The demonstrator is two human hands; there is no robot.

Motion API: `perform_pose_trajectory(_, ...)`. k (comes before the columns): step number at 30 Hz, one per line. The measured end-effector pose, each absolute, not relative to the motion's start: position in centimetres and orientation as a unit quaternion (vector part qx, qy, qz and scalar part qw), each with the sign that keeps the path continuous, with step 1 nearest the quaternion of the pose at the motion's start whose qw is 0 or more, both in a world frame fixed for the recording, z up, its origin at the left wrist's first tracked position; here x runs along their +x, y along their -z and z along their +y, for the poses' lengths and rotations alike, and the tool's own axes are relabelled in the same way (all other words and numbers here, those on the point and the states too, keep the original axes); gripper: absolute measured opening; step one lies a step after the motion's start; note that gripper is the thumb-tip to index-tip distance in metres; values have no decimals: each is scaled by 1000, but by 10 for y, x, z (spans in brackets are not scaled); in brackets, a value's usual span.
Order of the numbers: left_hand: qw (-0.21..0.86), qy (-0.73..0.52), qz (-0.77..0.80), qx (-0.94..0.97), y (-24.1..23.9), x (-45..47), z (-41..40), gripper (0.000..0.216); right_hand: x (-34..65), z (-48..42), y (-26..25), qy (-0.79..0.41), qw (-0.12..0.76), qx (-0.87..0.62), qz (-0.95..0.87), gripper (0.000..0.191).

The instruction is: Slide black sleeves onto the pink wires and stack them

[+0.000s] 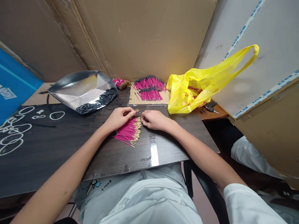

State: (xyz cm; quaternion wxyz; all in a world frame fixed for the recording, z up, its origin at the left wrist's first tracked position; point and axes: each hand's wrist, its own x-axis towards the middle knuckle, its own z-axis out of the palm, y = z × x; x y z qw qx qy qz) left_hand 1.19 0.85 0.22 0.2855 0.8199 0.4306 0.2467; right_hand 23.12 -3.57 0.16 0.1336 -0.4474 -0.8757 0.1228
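Observation:
Over the dark table, my left hand [119,118] is closed in a pinch. Between its thumb and fingers a few thin gold-tipped sticks [137,110] poke out to the right. My right hand [153,120] is curled beside them, fingertips close to the gold tips; whatever it pinches is hidden. Beneath and between both hands lies a fanned pile of thin magenta sticks [127,132], gold ends pointing right. My left hand covers part of the pile's far side.
A shiny silver tray [67,90] with small black tubes [87,108] stands back left. Black-tipped magenta sticks [150,94] lie on cardboard behind my hands. A yellow plastic bag [179,102], keys [211,108] and, far left, white rubber bands [14,134] surround the work area.

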Motion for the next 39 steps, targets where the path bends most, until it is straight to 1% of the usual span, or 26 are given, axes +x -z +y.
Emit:
perform_pose_trajectory(6, 283, -243, 433, 820, 0, 10, 10, 43, 242, -37, -12, -117, 101, -460, -874, 12)
perform_pose_trajectory(11, 286, -241, 436, 819, -2, 12, 8, 45, 253, -37, -14, -137, 115, -448, -876, 9)
perform_pose_trajectory(15, 298, -249, 429, 815, -2, 12, 7, 44, 243, -38, -6, -112, 119, -440, -883, 9)
perform_pose_trajectory(18, 308, -253, 422, 815, -2, 11, 7, 43, 235, -35, 3, -110, 160, -453, -870, 11)
perform_pose_trajectory(23, 316, -259, 413, 814, -6, 11, 4, 42, 232, -23, 19, -179, 323, -444, -816, 10)
perform_pose_trajectory(26, 318, -262, 411, 813, -7, 11, 4, 40, 231, -18, 24, -209, 386, -415, -797, 8)
perform_pose_trajectory(29, 322, -263, 409, 812, -7, 11, 4, 40, 230, -18, 25, -228, 399, -391, -798, 8)
perform_pose_trajectory(33, 323, -262, 411, 811, -7, 12, 3, 41, 228, -18, 25, -233, 396, -401, -793, 9)
perform_pose_trajectory(39, 317, -261, 408, 816, -7, 12, 3, 40, 228, -17, 29, -236, 442, -370, -782, 6)
